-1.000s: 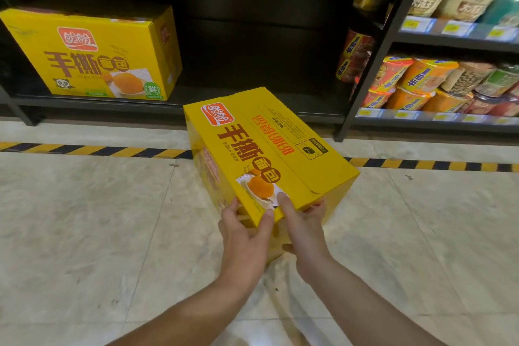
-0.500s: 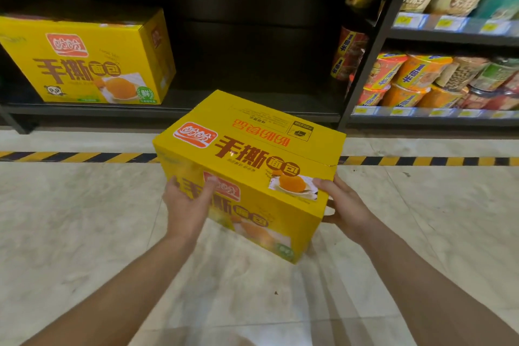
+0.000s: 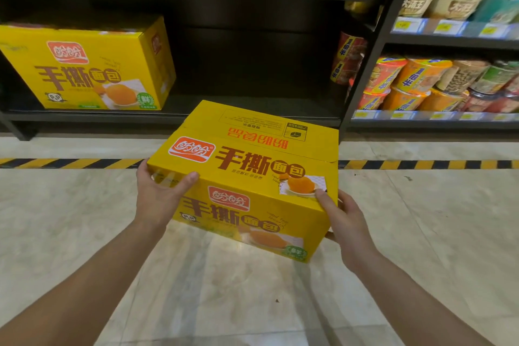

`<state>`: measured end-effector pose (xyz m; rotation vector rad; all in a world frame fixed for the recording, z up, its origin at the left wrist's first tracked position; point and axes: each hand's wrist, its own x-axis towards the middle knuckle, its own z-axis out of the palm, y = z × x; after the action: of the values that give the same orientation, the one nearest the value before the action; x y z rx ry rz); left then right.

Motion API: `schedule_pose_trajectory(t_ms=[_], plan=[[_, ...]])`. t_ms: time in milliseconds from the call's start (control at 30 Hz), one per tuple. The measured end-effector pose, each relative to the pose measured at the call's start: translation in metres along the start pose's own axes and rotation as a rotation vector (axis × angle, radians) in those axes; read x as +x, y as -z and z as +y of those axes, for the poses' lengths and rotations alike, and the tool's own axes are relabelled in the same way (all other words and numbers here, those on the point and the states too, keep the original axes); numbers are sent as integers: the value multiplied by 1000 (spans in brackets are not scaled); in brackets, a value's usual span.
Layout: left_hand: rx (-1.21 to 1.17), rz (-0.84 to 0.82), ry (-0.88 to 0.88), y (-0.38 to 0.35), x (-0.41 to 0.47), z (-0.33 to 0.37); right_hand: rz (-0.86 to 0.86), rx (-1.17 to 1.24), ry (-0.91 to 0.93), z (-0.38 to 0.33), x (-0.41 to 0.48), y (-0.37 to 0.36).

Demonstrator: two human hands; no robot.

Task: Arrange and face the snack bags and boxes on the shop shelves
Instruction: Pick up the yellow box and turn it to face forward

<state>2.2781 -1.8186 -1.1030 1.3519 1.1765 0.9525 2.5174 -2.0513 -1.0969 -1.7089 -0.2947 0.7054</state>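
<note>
I hold a yellow bread box (image 3: 252, 166) with red logos and brown lettering above the floor, just in front of the bottom shelf (image 3: 247, 109). My left hand (image 3: 158, 196) grips its near left corner, thumb on the front face. My right hand (image 3: 344, 222) grips the near right corner, thumb on the top edge and fingers hidden behind the side. A second, matching yellow box (image 3: 87, 70) stands upright on the left of the same shelf, printed front facing out.
The black shelf bay to the right of the standing box is dark and bare back to its rear wall. A black upright post (image 3: 368, 64) divides it from shelves of noodle cups (image 3: 415, 84). Yellow-black hazard tape (image 3: 70, 163) runs along the floor.
The box has turned from a tilted, corner-on pose to level with its front toward me. My hands moved apart from its near corner to its left and right sides, and it rose toward the shelf.
</note>
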Motion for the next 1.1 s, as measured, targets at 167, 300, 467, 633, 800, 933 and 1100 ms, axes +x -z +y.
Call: schedule_pose_trajectory(t_ms=[167,300,467,633,800,933,1100], plan=[[-13,74,-15,-9,-13,-13,19,6,-3,-11,9,3],[60,180,-21,-16,-31,-24,48,27,-31,-25,31,15],[123,226,-16,-35,-68,-24,326,45,-57,-17,59,6],[134,208,-60,-31,-75,-27,355,12,-62,-1,62,-16],[93,24,-76,-19,-88,-45,242,70,-42,-16,88,1],[194,-93,-56,-6,-92,-70,199,69,-39,-23,95,5],[205,-94,-8,1,-85,-81,183,83,-37,-24,96,4]])
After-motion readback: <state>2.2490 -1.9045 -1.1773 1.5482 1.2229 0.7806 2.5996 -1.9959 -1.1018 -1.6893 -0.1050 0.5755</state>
